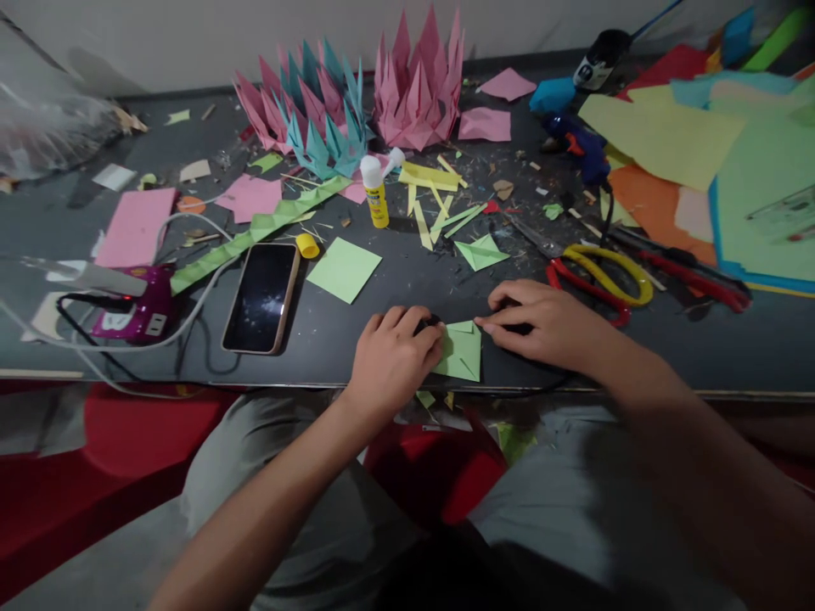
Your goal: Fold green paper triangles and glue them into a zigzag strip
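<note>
A small light-green paper (461,356) with its top edge folded over lies at the table's front edge between my hands. My left hand (396,350) is closed over its left side, fingers curled and covering that edge. From the right, my right hand (541,324) pinches at the paper's upper right corner with thumb and forefinger; the other fingers are bent. A flat green paper square (345,270) lies beyond my left hand. Farther off, near my right hand, is a folded green paper piece (482,252).
A phone (261,297), purple power adapter (137,304) and cables lie left. An uncapped glue stick (375,199) stands mid-table by yellow paper strips (429,176). Scissors (604,273), a glue gun (582,146) and paper sheets (662,127) are right. Pink folded-paper spikes (417,102) stand behind.
</note>
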The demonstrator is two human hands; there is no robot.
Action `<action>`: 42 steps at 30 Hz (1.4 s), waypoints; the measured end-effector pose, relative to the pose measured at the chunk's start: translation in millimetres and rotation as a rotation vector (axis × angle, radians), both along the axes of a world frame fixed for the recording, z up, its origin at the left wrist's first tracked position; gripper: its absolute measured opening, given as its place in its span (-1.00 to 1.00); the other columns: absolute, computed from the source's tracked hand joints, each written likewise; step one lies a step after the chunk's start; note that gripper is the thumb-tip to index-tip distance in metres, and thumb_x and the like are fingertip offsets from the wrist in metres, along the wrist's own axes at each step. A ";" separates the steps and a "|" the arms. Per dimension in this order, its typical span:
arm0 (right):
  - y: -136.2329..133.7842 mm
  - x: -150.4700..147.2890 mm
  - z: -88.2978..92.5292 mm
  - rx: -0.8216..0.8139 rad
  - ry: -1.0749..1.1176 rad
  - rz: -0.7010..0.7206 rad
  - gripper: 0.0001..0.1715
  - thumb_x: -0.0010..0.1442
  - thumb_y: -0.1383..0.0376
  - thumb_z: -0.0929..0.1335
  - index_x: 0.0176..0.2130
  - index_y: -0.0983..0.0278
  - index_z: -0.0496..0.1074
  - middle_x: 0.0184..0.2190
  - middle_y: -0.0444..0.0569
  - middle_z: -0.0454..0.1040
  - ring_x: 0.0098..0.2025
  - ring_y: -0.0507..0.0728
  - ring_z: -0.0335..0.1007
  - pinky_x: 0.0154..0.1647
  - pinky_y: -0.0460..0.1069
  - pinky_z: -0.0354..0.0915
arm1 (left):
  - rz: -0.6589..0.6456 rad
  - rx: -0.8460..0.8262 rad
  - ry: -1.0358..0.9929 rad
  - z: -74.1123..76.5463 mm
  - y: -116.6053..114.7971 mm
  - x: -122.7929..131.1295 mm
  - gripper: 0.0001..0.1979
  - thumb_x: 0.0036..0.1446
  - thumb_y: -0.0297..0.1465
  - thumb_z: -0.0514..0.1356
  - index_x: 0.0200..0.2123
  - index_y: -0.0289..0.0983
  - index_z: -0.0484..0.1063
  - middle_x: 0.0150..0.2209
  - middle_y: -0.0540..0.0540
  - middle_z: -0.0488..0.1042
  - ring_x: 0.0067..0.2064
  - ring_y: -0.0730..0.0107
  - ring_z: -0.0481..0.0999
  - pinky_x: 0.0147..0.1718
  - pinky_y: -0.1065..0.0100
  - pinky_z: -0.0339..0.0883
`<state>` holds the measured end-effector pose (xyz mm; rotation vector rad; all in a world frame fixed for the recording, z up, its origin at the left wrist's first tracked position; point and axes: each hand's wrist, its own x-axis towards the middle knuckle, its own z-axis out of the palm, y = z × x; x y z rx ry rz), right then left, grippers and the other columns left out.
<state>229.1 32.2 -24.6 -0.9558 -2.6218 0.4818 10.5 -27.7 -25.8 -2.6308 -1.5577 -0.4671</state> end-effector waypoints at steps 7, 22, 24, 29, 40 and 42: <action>-26.4 -19.2 9.2 0.188 -0.014 -0.073 -0.64 0.16 0.08 0.27 -0.25 0.29 0.47 -0.30 0.06 0.44 -0.26 0.18 0.34 -0.25 0.08 0.18 | 0.098 0.075 -0.084 -6.8 -1.5 1.4 -0.86 0.14 -0.37 0.09 -0.34 -0.28 0.42 -0.28 -0.06 0.49 -0.30 0.31 0.40 -0.36 0.29 0.23; -33.1 -37.7 13.5 0.066 -0.167 -0.145 -0.63 0.14 0.01 0.28 -0.30 0.27 0.39 -0.22 0.01 0.43 -0.16 0.19 0.29 -0.14 0.09 0.04 | -0.095 -0.079 -0.098 6.4 8.0 -17.2 -0.81 0.13 -0.33 0.13 -0.41 -0.30 0.47 -0.18 -0.12 0.47 -0.14 0.24 0.40 -0.20 0.24 0.31; -38.3 -43.6 10.7 0.080 -0.129 -0.196 -0.57 0.07 -0.05 0.31 -0.33 0.28 0.38 -0.19 0.03 0.42 -0.12 0.21 0.28 -0.09 0.11 0.00 | -0.098 -0.107 -0.102 7.8 9.7 -19.8 -0.86 0.11 -0.37 0.16 -0.39 -0.30 0.47 -0.19 -0.11 0.47 -0.14 0.24 0.40 -0.19 0.23 0.32; -47.6 -57.6 7.3 0.028 -0.050 -0.240 -0.82 0.09 0.18 0.36 -0.36 0.25 0.39 -0.17 -0.02 0.43 -0.07 0.18 0.26 -0.06 0.11 -0.02 | -0.144 -0.177 -0.188 9.0 11.5 -20.2 -0.84 0.14 -0.37 0.12 -0.27 -0.30 0.45 -0.18 -0.11 0.47 -0.15 0.29 0.40 -0.17 0.24 0.33; -10.3 -30.1 5.7 0.270 -0.014 0.085 -0.74 0.21 0.44 0.20 -0.33 0.28 0.45 -0.27 0.03 0.46 -0.23 0.13 0.31 -0.22 0.02 0.26 | -0.210 -0.051 -0.154 2.3 12.4 -21.1 -0.81 0.20 -0.43 0.05 -0.19 -0.35 0.42 -0.22 -0.08 0.53 -0.16 0.32 0.48 -0.17 0.27 0.36; -4.6 -24.3 1.8 0.230 -0.003 0.149 -0.71 0.22 0.44 0.17 -0.30 0.30 0.45 -0.28 0.03 0.48 -0.25 0.12 0.34 -0.23 0.01 0.31 | -0.238 -0.019 -0.129 0.6 9.7 -18.7 -0.81 0.20 -0.44 0.04 -0.21 -0.36 0.43 -0.21 -0.09 0.52 -0.16 0.33 0.48 -0.17 0.29 0.36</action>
